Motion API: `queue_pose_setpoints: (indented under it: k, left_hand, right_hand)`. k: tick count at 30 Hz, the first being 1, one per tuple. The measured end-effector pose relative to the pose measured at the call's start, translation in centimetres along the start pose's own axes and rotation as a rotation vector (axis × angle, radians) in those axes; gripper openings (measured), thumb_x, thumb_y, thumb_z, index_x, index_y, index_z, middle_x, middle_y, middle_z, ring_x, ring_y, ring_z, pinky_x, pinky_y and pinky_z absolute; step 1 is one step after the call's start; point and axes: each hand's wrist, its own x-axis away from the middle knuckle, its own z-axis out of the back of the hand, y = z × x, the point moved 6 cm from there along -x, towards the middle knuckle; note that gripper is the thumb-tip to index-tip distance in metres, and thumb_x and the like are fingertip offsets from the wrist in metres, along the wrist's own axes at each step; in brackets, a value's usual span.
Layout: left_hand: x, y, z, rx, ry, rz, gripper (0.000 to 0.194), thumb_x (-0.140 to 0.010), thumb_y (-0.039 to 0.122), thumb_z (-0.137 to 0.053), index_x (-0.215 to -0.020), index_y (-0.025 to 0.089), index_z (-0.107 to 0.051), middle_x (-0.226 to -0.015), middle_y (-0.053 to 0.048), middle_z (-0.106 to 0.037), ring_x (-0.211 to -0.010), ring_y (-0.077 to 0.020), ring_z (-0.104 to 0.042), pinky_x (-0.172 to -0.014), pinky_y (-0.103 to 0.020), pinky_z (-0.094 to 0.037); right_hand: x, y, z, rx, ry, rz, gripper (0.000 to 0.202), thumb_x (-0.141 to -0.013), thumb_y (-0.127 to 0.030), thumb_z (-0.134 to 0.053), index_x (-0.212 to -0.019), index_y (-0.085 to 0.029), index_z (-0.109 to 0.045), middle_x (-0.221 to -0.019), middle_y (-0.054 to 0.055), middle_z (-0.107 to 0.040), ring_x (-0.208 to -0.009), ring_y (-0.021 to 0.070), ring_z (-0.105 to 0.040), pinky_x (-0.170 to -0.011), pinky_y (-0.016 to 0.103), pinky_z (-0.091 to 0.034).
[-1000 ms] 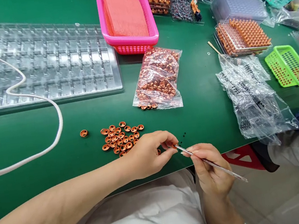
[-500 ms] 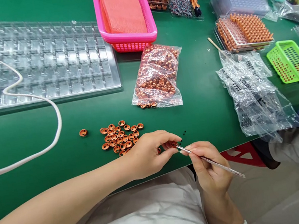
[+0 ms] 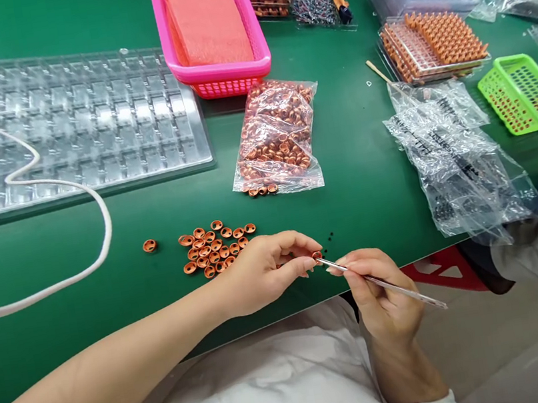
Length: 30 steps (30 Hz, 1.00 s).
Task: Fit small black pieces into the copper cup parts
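Observation:
Between the fingertips of my left hand point(image 3: 264, 273) is a small copper-coloured cup point(image 3: 316, 256), partly hidden by the fingers. My right hand point(image 3: 387, 295) grips a slim, pen-like stick point(image 3: 406, 291), and its thin tip meets the cup. What the tip is doing inside the cup is too small to see. A few tiny black bits point(image 3: 331, 237) lie on the green table just beyond my fingers. Left of my left hand spreads a loose pile of similar cups point(image 3: 214, 255), and one single cup point(image 3: 149, 245) sits apart from it.
A clear bag of copper cups point(image 3: 277, 136) lies ahead, near a pink basket point(image 3: 219, 71). The clear moulded tray point(image 3: 85, 121) and a white cord point(image 3: 106, 219) are at left. Plastic bags point(image 3: 450, 161), orange parts point(image 3: 446, 37) and a green basket point(image 3: 501, 103) lie right.
The camera view has shifted slightly. My left fingers have drawn closer together around the cup, while the stick's tip stays at it. Table items otherwise look the same.

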Motion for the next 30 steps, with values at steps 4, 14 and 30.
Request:
queue_pose_setpoints:
  k: [4,14,30]
  left_hand:
    - [-0.12,-0.24,-0.09,0.038,-0.066,0.031,0.024,-0.09,0.028,-0.064,-0.108,0.012,-0.065,-0.093,-0.007,-0.071,-0.081,-0.0157,-0.068,-0.077,-0.028,-0.057]
    - [-0.01,-0.24,0.02,-0.003,-0.127,0.081,0.022,-0.091,0.026,-0.064,-0.108,0.013,-0.065,-0.095,-0.007,-0.071,-0.084,-0.0168,-0.069,-0.08,-0.031,-0.057]
    - [-0.05,0.2,0.3,-0.165,0.034,0.038,0.02,-0.086,0.029,-0.069,-0.098,0.014,-0.072,-0.085,-0.005,-0.076,-0.076,-0.0161,-0.07,-0.069,-0.024,-0.056]
  right_hand:
    - [-0.31,-0.13,0.01,-0.014,-0.019,-0.004,0.026,-0.089,-0.004,-0.063,-0.103,-0.024,-0.068,-0.094,0.003,-0.074,-0.087,0.0199,-0.072,-0.071,0.036,-0.063]
    - [-0.68,-0.24,-0.11,-0.044,-0.078,-0.007,0.027,-0.089,-0.003,-0.062,-0.105,-0.024,-0.067,-0.093,0.004,-0.074,-0.088,0.0196,-0.071,-0.072,0.035,-0.062]
    - [-0.14,-0.61,0.45,0.021,0.01,0.03,0.028,-0.088,-0.003,-0.062,-0.105,-0.025,-0.067,-0.094,0.004,-0.075,-0.086,0.0201,-0.074,-0.069,0.035,-0.064]
